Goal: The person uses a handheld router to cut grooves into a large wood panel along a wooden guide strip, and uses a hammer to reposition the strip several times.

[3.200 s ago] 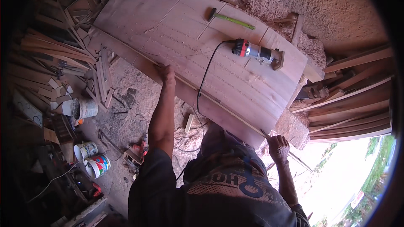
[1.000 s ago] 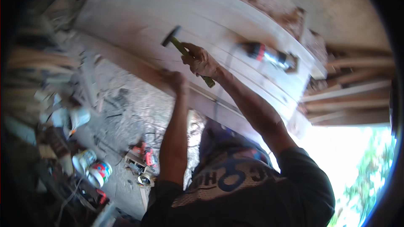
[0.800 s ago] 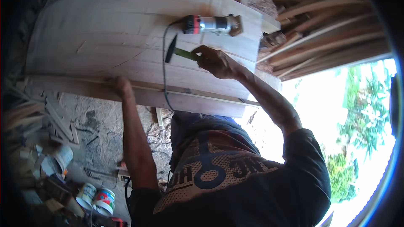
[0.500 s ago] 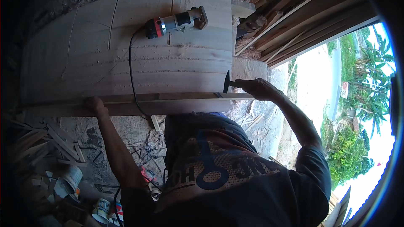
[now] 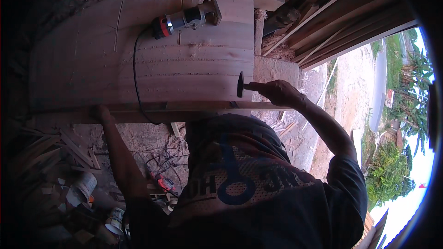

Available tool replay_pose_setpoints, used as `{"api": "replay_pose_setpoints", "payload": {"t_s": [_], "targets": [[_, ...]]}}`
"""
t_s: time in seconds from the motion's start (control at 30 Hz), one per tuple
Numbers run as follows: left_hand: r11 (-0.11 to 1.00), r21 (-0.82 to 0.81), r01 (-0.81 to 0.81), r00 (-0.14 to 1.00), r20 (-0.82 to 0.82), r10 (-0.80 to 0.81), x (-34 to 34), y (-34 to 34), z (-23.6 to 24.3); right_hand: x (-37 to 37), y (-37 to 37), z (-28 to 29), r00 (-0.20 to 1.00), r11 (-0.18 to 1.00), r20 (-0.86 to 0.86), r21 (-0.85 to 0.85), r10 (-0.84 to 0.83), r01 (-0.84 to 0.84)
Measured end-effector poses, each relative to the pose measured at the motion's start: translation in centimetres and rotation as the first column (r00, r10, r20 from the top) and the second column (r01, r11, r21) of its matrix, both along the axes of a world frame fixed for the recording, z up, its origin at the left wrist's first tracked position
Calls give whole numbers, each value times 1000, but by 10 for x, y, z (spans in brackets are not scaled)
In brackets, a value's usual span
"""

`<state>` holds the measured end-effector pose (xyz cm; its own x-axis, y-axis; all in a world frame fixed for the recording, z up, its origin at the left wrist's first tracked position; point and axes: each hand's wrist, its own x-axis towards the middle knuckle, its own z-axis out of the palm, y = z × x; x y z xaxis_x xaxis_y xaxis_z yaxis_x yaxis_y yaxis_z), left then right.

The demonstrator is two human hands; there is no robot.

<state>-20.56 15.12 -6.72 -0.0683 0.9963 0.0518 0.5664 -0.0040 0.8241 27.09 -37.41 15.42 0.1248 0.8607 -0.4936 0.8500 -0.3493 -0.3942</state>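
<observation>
Hammer [image 5: 249, 86], its handle clasped in the right hand [image 5: 282, 94], has its head just beyond the long wooden strip [image 5: 198, 106], where the left hand [image 5: 100, 113] rests toward the left end, its grip impossible to tell, while farther off a corded power tool [image 5: 187, 19] lies on the broad wooden panel [image 5: 194, 82].

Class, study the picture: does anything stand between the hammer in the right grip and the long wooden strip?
Nothing visible stands between the hammer in the right grip and the nearby part of the wooden strip. Farther left, the black cord of the router crosses the strip, to the right of the left grip.
</observation>
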Motion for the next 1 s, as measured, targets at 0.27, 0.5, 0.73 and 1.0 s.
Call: {"api": "replay_pose_setpoints", "payload": {"t_s": [0.27,0.5,0.73,1.0], "targets": [[996,-50,-79,995,-66,76,0,-4,23,15,7,-23,997,996,-62,85,44,-39],[990,-68,-127,991,-48,124,-3,-2,21,9,14,0,988,1000,-150,-10,18,-20],[996,22,88,915,-398,-72,-59,30,-3,14,9,-8,984,968,-177,251,33,13],[996,-91,-19,971,-241,-3,-28,16,-11,-3,-11,-19,973,966,-219,230,-67,118]]}}
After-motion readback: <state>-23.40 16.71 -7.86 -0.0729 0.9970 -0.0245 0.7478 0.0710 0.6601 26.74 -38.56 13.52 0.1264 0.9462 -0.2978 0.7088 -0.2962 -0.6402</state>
